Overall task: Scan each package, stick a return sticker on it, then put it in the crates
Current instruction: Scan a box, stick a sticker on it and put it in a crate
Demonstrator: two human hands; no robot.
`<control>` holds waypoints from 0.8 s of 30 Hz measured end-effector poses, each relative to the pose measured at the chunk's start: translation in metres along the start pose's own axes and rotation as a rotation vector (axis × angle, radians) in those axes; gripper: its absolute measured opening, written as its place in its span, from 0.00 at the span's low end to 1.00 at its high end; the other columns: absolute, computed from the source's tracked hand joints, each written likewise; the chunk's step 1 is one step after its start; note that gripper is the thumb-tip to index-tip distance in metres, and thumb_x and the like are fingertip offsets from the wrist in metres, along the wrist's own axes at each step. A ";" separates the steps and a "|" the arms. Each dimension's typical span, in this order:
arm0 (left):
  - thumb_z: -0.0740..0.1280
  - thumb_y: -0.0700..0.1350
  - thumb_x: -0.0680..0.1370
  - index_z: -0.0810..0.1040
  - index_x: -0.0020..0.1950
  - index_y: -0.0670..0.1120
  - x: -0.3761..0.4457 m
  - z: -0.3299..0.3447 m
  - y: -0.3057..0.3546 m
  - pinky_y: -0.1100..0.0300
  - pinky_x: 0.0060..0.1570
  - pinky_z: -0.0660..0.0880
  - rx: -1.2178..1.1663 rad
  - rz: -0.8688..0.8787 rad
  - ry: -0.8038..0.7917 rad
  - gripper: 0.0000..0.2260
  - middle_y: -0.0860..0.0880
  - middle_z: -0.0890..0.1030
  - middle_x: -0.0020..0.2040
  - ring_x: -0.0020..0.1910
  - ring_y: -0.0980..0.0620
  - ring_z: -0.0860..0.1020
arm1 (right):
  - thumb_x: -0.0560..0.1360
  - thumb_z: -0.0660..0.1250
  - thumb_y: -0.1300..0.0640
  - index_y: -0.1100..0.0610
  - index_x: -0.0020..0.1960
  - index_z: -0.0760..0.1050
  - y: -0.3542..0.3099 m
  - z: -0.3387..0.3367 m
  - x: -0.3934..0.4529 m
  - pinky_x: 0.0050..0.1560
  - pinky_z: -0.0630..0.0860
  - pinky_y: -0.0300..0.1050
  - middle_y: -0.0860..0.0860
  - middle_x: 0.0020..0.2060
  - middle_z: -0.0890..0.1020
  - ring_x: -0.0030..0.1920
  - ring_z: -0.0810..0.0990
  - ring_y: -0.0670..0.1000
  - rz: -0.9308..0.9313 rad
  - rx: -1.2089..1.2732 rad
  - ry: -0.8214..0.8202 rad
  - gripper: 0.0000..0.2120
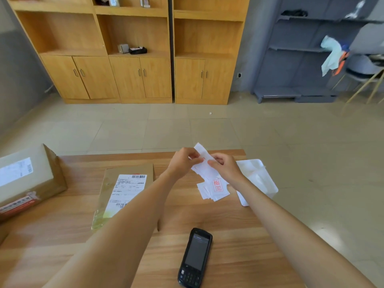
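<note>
Your left hand [182, 161] and right hand [225, 166] pinch a sticker strip [202, 157] above the desk [239, 235], apparently peeling; the package [124, 190] waits beside. Pull unevenly and the sticker may tear or curl.

Two bare forearms enter from the bottom edge of the frame, one at lower left, one at lower right, narrowing toward centre frame. No sleeve shows on either. Left hand [182, 161] and right hand [225, 166] are ungloved, with short nails; wrists and fingers carry no watch, band or ring.
</note>
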State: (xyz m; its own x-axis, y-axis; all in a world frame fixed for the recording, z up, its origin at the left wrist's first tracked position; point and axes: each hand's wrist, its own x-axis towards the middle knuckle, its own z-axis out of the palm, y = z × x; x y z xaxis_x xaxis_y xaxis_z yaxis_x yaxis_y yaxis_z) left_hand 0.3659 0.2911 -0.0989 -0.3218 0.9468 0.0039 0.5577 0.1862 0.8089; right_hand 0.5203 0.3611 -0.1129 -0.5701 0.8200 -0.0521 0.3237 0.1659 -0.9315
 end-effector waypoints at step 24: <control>0.70 0.41 0.76 0.81 0.45 0.39 -0.002 -0.013 -0.007 0.66 0.40 0.69 -0.057 0.049 -0.045 0.05 0.50 0.79 0.40 0.38 0.57 0.74 | 0.77 0.67 0.57 0.58 0.49 0.77 -0.016 0.007 -0.001 0.37 0.73 0.36 0.48 0.39 0.79 0.40 0.77 0.45 0.025 0.034 -0.030 0.04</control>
State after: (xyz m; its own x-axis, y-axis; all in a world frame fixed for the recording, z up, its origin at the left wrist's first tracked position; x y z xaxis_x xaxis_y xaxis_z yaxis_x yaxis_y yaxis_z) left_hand 0.3522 0.2844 -0.0969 -0.2600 0.9654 0.0189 0.5274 0.1256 0.8403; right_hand 0.5098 0.3540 -0.1008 -0.5847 0.8067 -0.0863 0.3130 0.1262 -0.9413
